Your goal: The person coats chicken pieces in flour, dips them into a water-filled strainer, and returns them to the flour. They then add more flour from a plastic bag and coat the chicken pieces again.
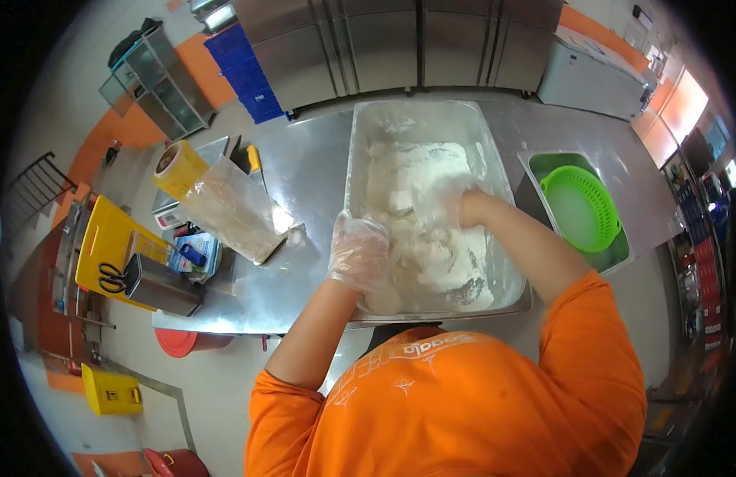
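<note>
A deep rectangular metal pan (499, 151) holds a layer of white flour (459, 266), with lumpy floured pieces (407, 230) near its middle. At the pan's left rim is my left hand (360, 248) in a clear plastic glove, closed over the edge with its fingertips partly hidden inside. My right hand (455, 203), also gloved, is inside the pan over the flour. Motion smears its fingers, so I cannot make out their shape or whether they hold anything.
Right of the pan, a green basket (610, 208) sits in a metal tray (535, 165). To the left lie a clear plastic bag (234, 208), a yellow-wrapped roll (179, 168), a yellow-handled knife (254, 157) and a metal holder (163, 282) with scissors (112, 278). Steel cabinets (376, 48) stand behind.
</note>
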### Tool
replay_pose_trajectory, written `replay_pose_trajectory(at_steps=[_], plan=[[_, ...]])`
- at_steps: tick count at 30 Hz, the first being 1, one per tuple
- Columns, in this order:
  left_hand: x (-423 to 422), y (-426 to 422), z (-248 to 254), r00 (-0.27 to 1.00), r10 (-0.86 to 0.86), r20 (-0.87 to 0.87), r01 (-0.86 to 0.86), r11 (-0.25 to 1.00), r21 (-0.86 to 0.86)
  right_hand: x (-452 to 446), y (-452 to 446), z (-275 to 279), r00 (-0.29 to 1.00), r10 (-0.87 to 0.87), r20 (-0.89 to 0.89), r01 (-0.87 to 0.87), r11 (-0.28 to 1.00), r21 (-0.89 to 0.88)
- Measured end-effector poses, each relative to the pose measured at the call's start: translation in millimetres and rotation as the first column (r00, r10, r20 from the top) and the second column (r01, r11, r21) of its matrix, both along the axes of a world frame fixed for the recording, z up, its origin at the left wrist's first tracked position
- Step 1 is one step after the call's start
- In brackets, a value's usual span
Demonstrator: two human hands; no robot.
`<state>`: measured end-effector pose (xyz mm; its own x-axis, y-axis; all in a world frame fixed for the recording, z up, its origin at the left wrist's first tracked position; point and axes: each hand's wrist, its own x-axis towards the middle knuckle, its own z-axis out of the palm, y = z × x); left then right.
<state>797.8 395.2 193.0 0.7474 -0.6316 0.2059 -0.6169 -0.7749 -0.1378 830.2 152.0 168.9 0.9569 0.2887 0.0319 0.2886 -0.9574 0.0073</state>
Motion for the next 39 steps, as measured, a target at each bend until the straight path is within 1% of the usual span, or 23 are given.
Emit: replay_pose_trajectory(at_steps=[2, 3, 5, 7, 8, 9, 10, 12, 15, 18, 21, 22, 24, 26, 27, 28, 29, 30, 33, 34, 36, 37, 39], plan=[[-1, -1, -9, 1.000, 0.010, 0.002, -0.010, 1.000, -0.029, 17, -11, 15, 0.963, 0.074, -0.260, -0.073, 0.997, 0.013], [0, -1, -14, 1.000, 0.019, 0.002, -0.018, 0.999, -0.048, 33, -26, 12, 0.962, 0.118, -0.245, -0.112, 0.993, 0.039], [8, 0, -26, 0.996, 0.041, -0.076, -0.030, 0.989, 0.146, 78, -56, 4, 0.954, 0.208, -0.217, -0.194, 0.977, 0.086], [11, 3, -31, 0.990, 0.061, -0.127, -0.032, 0.975, 0.219, 119, -43, 44, 0.833, 0.029, -0.552, -0.157, 0.970, -0.186], [13, 3, -32, 0.989, 0.064, -0.136, -0.037, 0.981, 0.192, 137, -61, 42, 0.910, 0.071, -0.408, -0.075, 0.997, 0.007], [15, 2, -33, 0.988, 0.073, -0.134, -0.051, 0.985, 0.166, 153, -82, 39, 0.966, 0.081, -0.247, -0.028, 0.977, 0.211], [17, 1, -33, 0.988, 0.083, -0.132, -0.064, 0.988, 0.139, 173, -96, 32, 0.993, -0.016, -0.116, 0.031, 0.991, 0.129], [16, 1, -34, 0.988, 0.101, -0.116, -0.087, 0.989, 0.121, 203, -113, 16, 0.971, -0.179, 0.159, 0.180, 0.984, 0.002], [14, 3, -35, 0.994, 0.086, -0.071, -0.073, 0.984, 0.163, 182, -83, 57, 0.972, -0.197, -0.126, 0.182, 0.976, -0.121], [8, 2, -24, 0.996, 0.055, -0.068, -0.044, 0.986, 0.162, 158, -80, 44, 0.925, -0.325, 0.199, 0.296, 0.941, 0.163], [1, -2, -19, 0.996, -0.013, -0.088, 0.031, 0.976, 0.215, 121, -46, 63, 0.913, -0.371, 0.168, 0.322, 0.910, 0.261], [-1, -5, -17, 0.971, 0.014, -0.240, 0.033, 0.981, 0.191, 117, -49, 54, 0.964, -0.239, 0.114, 0.226, 0.967, 0.121], [-6, -9, -15, 0.841, 0.048, -0.538, 0.049, 0.985, 0.164, 102, -57, 17, 0.998, -0.006, -0.067, -0.002, 0.994, -0.113], [3, 0, -35, 0.778, -0.088, -0.622, 0.190, 0.977, 0.100, 67, -34, 24, 0.941, 0.030, -0.337, -0.024, 0.999, 0.021], [9, 2, -41, 0.740, -0.154, -0.655, 0.256, 0.965, 0.062, 45, -20, 22, 0.941, 0.199, -0.275, -0.168, 0.977, 0.134], [8, -1, -31, 0.742, -0.133, -0.658, 0.200, 0.979, 0.027, 25, -5, 21, 0.914, 0.358, -0.192, -0.311, 0.921, 0.234], [5, -3, -14, 0.742, -0.109, -0.661, 0.141, 0.990, -0.005, 12, 13, 29, 0.831, 0.400, -0.387, -0.337, 0.915, 0.222], [3, -6, -2, 0.743, -0.083, -0.664, 0.082, 0.996, -0.032, -4, 27, 26, 0.822, 0.470, -0.323, -0.441, 0.883, 0.161], [-1, -13, 11, 0.689, -0.061, -0.723, 0.131, 0.991, 0.042, -28, 55, 10, 0.810, 0.463, -0.359, -0.399, 0.885, 0.240], [-4, -15, 9, 0.695, -0.033, -0.718, 0.106, 0.993, 0.057, -26, 55, -15, 0.832, 0.511, -0.216, -0.420, 0.834, 0.358], [-9, -14, -1, 0.709, 0.055, -0.703, 0.002, 0.997, 0.080, -24, 54, -21, 0.834, 0.479, -0.274, -0.385, 0.861, 0.333], [-13, -8, -7, 0.686, -0.009, -0.727, 0.035, 0.999, 0.021, -23, 57, -25, 0.827, 0.471, -0.305, -0.379, 0.870, 0.317], [-17, 1, -16, 0.643, -0.156, -0.750, 0.106, 0.988, -0.114, -30, 57, -18, 0.830, 0.463, -0.311, -0.461, 0.883, 0.086]])
